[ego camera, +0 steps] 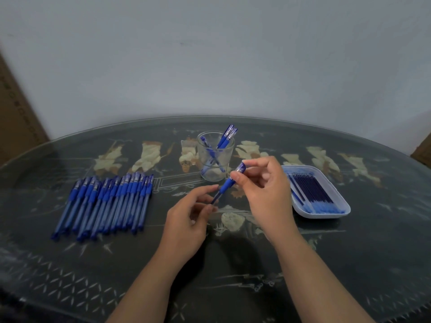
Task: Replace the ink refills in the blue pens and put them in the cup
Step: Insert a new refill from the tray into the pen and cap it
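Both hands hold one blue pen (225, 184) slantwise above the table's middle. My right hand (263, 185) pinches its upper, capped end just in front of the cup. My left hand (193, 208) grips the lower barrel end with thumb and fingertips. The clear glass cup (205, 157) stands behind the hands with a few blue pens leaning inside. A row of several blue pens (109, 201) lies on the table at the left. At the right sits a white tray (326, 214) holding several dark blue ink refills (310, 190).
The dark glass-topped table (233, 264) with pale inlaid figures runs up to a grey wall. Brown cardboard (16, 113) stands at the far left, and another brown corner (423, 150) shows at the far right edge.
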A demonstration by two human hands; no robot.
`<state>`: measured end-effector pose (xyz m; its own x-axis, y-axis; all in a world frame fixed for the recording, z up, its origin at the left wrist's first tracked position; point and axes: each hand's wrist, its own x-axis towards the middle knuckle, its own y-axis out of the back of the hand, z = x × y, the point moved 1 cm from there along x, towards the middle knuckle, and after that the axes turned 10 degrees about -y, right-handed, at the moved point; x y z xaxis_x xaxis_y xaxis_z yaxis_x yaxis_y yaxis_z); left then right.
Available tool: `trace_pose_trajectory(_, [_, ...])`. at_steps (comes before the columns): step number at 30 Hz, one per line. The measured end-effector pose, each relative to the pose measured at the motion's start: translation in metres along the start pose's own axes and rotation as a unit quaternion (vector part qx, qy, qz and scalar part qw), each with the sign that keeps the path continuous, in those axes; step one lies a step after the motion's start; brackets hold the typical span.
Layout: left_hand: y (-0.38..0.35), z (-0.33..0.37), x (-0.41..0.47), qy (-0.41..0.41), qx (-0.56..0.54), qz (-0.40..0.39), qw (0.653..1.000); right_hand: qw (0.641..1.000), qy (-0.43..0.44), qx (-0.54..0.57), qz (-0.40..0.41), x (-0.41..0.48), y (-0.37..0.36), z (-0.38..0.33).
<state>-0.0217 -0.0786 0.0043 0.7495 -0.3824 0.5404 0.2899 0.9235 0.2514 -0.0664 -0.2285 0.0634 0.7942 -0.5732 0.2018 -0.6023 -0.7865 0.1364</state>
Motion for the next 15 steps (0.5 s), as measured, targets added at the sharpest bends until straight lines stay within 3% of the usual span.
trace_pose_trajectory(7, [0.024, -0.015, 0.006, 0.054, 0.05, 0.117, 0.99, 0.991, 0.028, 0.071, 0.114, 0.033, 0.022, -0.042])
trace_pose_trajectory(12, [0.025, -0.021, 0.004, 0.076, 0.11, 0.099, 0.986, 0.975, 0.109, 0.066, 0.18, 0.064, 0.023, -0.066])
trace_pose_trajectory(15, [0.025, -0.021, 0.004, 0.07, 0.127, 0.094, 0.985, 0.975, 0.11, 0.054, 0.185, 0.079, 0.013, -0.065])
